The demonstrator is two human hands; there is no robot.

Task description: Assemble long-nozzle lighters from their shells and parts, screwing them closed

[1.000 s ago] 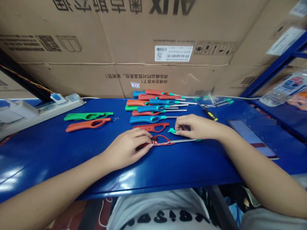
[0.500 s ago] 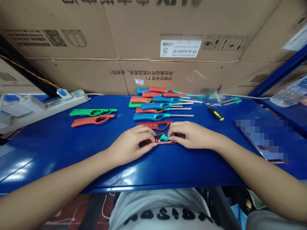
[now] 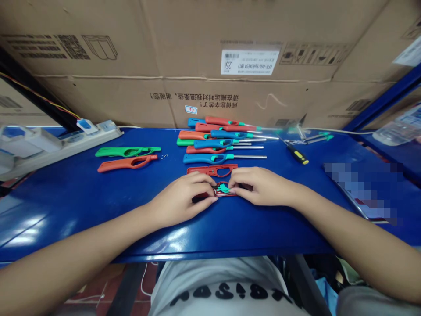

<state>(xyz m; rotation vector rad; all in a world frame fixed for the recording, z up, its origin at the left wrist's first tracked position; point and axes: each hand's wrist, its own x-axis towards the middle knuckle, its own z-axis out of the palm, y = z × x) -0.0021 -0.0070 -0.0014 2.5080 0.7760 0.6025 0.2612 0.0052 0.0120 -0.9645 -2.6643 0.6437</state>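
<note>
Close to me on the blue table lies a red lighter shell half (image 3: 226, 194), with a teal trigger piece (image 3: 223, 188) and a thin wire in it. My left hand (image 3: 187, 196) grips the shell's left part, fingers curled over a dark part inside. With thumb and forefinger, my right hand (image 3: 259, 186) pinches the teal piece at its right side. Another red shell half (image 3: 213, 170) lies open just behind. My fingers hide much of the near shell's two ends.
Several assembled lighters (image 3: 210, 158) are piled behind. Green (image 3: 115, 152) and orange (image 3: 121, 164) shells lie left, near a power strip (image 3: 79, 142). A screwdriver (image 3: 297, 155), metal rods (image 3: 317, 138) and a flat device (image 3: 365, 193) are right. A cardboard box (image 3: 184, 57) stands behind.
Both hands have shifted very slightly at the near shell, and the teal piece sits a little further left. The camera view has moved slightly.
</note>
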